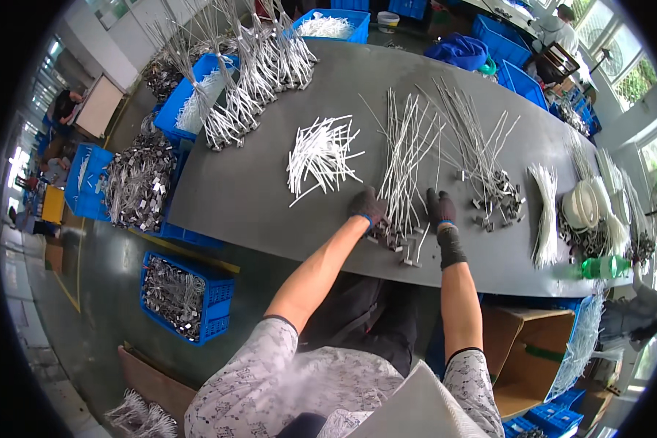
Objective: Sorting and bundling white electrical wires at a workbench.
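Observation:
A pile of long thin wires in white sleeves (405, 157) lies in front of me on the grey table, its dark metal end pieces (394, 237) towards me. My left hand (369, 206), in a dark glove, rests against the left side of this pile near the metal ends; its fingers look loosely bent, not closed round anything. On the pile's right side lies my right hand (441, 208), also gloved, with fingers stretched forward and apart. Right of it is a second group of bare grey wires (474, 139) with metal blocks (498, 201). Short white sleeves (321, 157) form a heap to the left.
Bundled white-sleeved wires (230, 117) line the table's far left edge. At right lie a bundle of long white strands (544, 215), a white roll (582, 204) and a green bottle (604, 267). Blue crates (219, 299) stand on the floor. A cardboard box (529, 350) sits below the table.

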Motion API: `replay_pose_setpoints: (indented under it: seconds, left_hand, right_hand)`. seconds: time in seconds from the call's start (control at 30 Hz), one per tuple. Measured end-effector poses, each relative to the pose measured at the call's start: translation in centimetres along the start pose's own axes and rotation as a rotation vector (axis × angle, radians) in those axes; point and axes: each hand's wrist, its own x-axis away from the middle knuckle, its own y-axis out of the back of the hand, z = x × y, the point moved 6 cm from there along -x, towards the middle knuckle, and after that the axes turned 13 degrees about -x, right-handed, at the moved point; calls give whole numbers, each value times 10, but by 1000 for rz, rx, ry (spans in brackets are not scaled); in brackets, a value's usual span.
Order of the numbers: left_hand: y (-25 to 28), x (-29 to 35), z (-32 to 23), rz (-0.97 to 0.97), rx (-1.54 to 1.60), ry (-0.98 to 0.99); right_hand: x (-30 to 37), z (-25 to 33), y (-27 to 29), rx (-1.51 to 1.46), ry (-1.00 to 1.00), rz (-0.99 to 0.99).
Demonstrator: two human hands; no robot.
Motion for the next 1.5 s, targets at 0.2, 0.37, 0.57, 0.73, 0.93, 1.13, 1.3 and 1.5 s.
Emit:
replay_pose_setpoints:
  seconds: [0.2, 0.37, 0.57, 0.73, 0.93, 1.13, 1.3, 1.5]
  left_hand:
    - [-39, -33, -16, 218, -154, 19]
    - [-52, -30, -25, 286, -10, -102]
    - [-57, 7, -41, 201, 176, -278]
    - [-58, 27, -39, 194, 303, -236]
    - [-53, 44, 1, 134, 435, -61]
    - [-25, 40, -13, 399, 843, 149]
    - [50, 46, -91, 495, 1407, -56]
    - [161, 68, -135, 47, 1476, -153]
  right_hand:
    - [-7, 40, -71, -30, -24, 179]
    - [-17, 34, -86, 0, -107, 383]
    - [-23, 6, -90, 190, -67, 467]
    - [6, 25, -66, 309, -53, 242]
    - [10, 26, -64, 249, -23, 187]
    - [40, 31, -36, -59, 108, 450]
    - [111, 89, -4, -215, 254, 769]
    - [154, 185, 50, -321, 573, 479]
